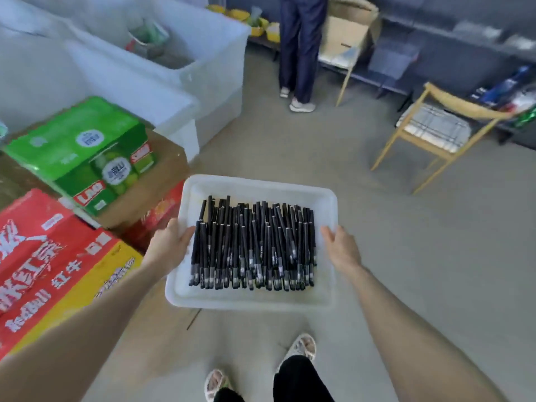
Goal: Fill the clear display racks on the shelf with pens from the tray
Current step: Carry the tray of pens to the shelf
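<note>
Low in the middle of the head view, a white tray (261, 181) hangs over the grey floor (290, 140), carried level between two bare forearms that reach in from the bottom corners. The left hand (171, 242) grips the tray's left rim, thumb laid over the edge and pointing inward toward the load, the other fingers tucked out of sight below. The right hand (340, 248) holds the opposite rim in the same way, thumb on top, fingers hidden underneath; the two hands are well apart, one on each side. Inside the tray lies a dense heap of black pens (252, 245), most of them running lengthwise from the near edge to the far edge, several layers deep and slightly askew, filling the centre and leaving a bare margin all round. At the bottom of the frame, a pair of pale sandals (301, 346) and dark trouser legs show below the tray. At the left edge sit a red and yellow printed carton (43, 256) and, above it, a green carton (78, 146) resting on brown cardboard. Large translucent plastic bins (203, 68) fill the upper left. At the top centre another person's legs (298, 47) stand beside an open cardboard box (345, 33). A wooden chair (435, 132) stands at the right, and behind it a dark shelf (452, 33) runs across the upper right; what sits on it is too blurred to make out.
</note>
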### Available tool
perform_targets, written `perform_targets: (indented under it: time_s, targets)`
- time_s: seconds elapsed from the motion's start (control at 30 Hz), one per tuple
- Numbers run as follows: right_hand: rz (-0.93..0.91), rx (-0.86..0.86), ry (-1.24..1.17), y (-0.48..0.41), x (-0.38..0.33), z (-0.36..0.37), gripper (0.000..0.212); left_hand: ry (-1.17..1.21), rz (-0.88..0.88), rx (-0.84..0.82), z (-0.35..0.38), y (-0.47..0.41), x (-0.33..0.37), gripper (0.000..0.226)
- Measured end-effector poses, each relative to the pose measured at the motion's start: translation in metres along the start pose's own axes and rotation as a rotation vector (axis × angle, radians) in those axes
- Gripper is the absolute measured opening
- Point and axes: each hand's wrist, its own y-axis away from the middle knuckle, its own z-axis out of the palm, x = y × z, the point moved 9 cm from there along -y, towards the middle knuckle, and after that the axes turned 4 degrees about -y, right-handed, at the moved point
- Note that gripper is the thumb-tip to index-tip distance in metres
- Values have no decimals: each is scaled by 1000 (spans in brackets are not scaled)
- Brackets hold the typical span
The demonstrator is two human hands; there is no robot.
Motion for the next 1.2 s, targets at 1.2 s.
perform_targets:
  time_s: [1.2]
  targets:
    - [688,460,-231,-395,580,-611,50,-224,755,-473,513,-206,995,32]
